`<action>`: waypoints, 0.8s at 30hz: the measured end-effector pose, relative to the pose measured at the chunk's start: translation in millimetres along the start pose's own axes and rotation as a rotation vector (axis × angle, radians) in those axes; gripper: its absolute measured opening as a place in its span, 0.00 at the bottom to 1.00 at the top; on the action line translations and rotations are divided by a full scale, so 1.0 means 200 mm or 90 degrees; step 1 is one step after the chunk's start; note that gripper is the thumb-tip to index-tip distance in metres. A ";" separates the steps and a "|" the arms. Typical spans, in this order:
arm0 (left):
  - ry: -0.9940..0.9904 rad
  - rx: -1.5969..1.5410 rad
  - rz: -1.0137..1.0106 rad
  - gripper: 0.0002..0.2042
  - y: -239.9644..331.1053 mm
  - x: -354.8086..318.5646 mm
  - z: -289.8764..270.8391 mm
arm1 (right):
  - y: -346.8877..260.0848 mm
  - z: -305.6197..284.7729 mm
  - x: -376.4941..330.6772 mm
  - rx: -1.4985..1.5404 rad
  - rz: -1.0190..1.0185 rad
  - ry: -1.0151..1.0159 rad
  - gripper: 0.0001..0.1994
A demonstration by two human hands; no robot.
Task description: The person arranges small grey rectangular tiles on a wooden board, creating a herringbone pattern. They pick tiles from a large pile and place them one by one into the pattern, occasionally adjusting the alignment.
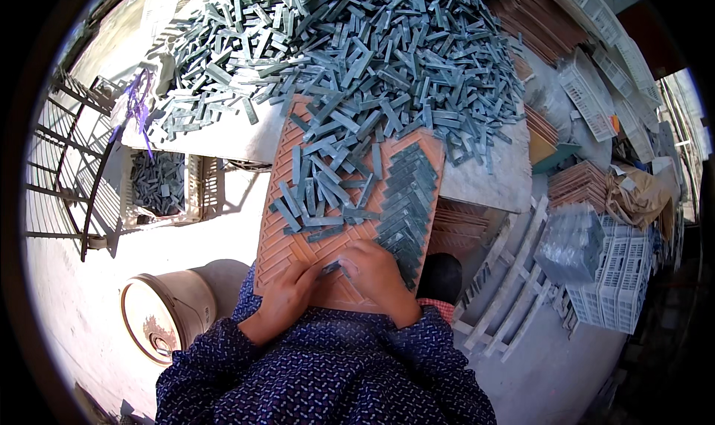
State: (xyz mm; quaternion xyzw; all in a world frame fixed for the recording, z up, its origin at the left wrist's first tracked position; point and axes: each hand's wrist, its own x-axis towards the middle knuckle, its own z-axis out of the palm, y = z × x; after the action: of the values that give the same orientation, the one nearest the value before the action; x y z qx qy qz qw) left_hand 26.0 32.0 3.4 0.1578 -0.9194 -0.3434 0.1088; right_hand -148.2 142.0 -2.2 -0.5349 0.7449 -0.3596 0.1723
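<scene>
An orange grooved mould board (287,231) with a herringbone pattern leans from the table toward my lap. Grey-green stone strips fill its right side in a herringbone block (408,194), and loose strips (324,190) lie scattered across its upper middle. My left hand (287,298) rests on the board's lower edge, fingers curled. My right hand (376,276) lies beside it, and both sets of fingertips pinch one small grey strip (331,267) against the board. Dark blue patterned sleeves cover both forearms.
A big heap of grey strips (350,45) covers the white table (484,179) behind. A crate of strips (158,183) and a tan bucket (160,313) sit at left, beside a metal rail. White plastic crates (618,276) and stacked orange boards (581,183) stand right.
</scene>
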 end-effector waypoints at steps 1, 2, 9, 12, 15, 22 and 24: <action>-0.006 0.005 -0.004 0.16 0.00 -0.01 0.01 | 0.00 -0.02 0.01 0.031 0.007 -0.005 0.07; -0.013 0.010 -0.008 0.15 0.00 -0.01 0.01 | -0.01 -0.04 0.02 0.026 0.020 0.023 0.08; 0.026 -0.031 -0.009 0.17 0.03 0.01 0.02 | 0.05 -0.15 0.11 -0.067 0.029 0.169 0.13; 0.008 -0.027 0.005 0.17 0.03 0.01 0.02 | 0.07 -0.14 0.16 -0.098 0.001 0.154 0.13; -0.016 -0.027 0.036 0.14 -0.02 0.01 0.01 | 0.08 -0.15 0.20 -0.122 -0.037 0.127 0.13; 0.103 0.061 0.026 0.12 -0.04 0.22 -0.07 | -0.05 -0.11 0.10 -0.049 0.093 0.088 0.15; 0.122 0.120 0.035 0.12 -0.06 0.25 -0.04 | -0.09 -0.05 0.00 -0.036 0.133 0.068 0.15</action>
State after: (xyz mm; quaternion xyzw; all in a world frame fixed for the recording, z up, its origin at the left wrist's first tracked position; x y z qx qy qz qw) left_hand -15.2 0.2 6.3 0.1740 -0.9370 -0.2356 0.1905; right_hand -143.4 142.1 17.8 -0.4392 0.8144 -0.3468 0.1534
